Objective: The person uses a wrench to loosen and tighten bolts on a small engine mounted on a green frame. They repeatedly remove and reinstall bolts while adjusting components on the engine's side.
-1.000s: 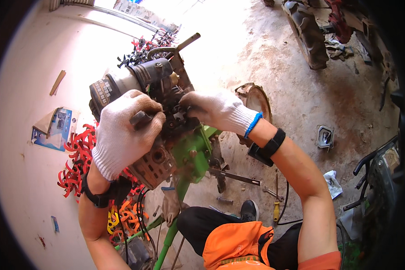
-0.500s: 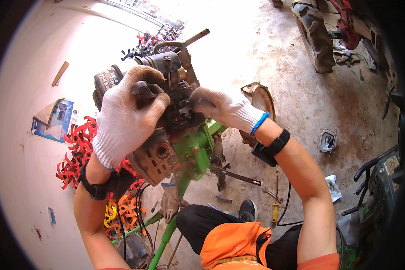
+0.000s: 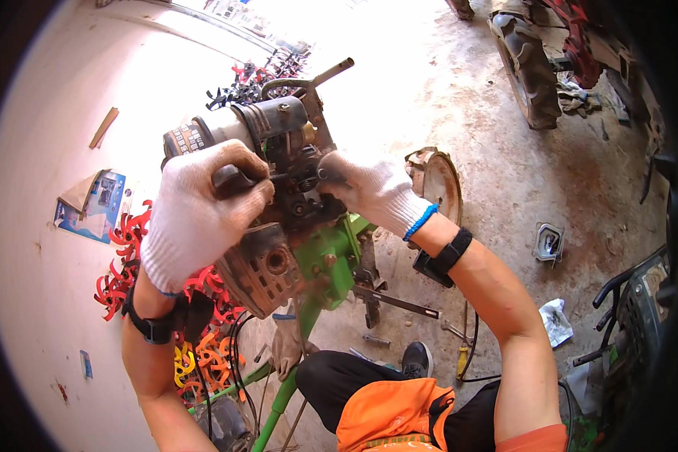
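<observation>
Between left fingers (image 3: 239,155) and right fingers (image 3: 336,166): engine (image 3: 298,206). Left gripping dark handle (image 3: 230,181); right's grip unclear.

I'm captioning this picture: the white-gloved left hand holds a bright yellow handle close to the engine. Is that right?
Not quite: the head view shows the handle is dark, not bright yellow. The white-gloved left hand does hold it close to the engine.

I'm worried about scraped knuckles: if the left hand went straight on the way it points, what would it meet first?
Most likely the engine, at its dark parts just right of the left hand. The black handle it grips may lead, but depth is unclear.
</observation>
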